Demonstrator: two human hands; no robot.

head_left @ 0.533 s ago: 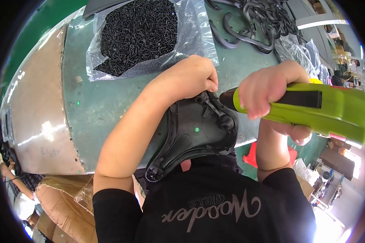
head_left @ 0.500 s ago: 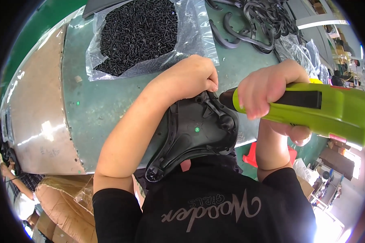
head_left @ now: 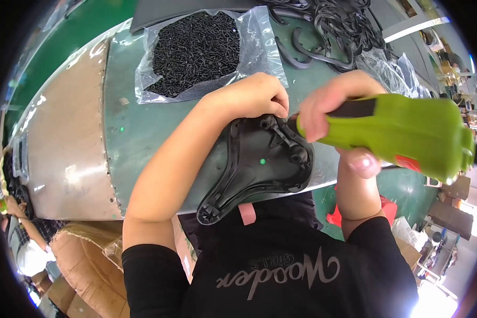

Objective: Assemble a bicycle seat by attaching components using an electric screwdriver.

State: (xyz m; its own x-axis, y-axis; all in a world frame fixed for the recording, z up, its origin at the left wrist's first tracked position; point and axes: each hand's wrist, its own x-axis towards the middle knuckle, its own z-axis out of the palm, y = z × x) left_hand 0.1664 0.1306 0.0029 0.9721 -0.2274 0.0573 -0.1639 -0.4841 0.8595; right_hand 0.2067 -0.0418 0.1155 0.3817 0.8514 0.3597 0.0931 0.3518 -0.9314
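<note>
The black saddle base (head_left: pixel 265 164) is being pinched by the left hand (head_left: pixel 257 98); the green screwdriver (head_left: pixel 403 135), gripped by the right hand (head_left: pixel 328 106), should be kept straight.

Your left hand (head_left: pixel 254 95) is curled, fingertips pinched downward. Your right hand (head_left: pixel 334 108) is clenched in a grip, forearm raised.

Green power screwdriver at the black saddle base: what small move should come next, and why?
Probably press the green power screwdriver straight into the black saddle base and run it. The right hand holds its nose at the base's rear mount, and the left hand's fingers pinch right beside the tip, steadying something there.
</note>
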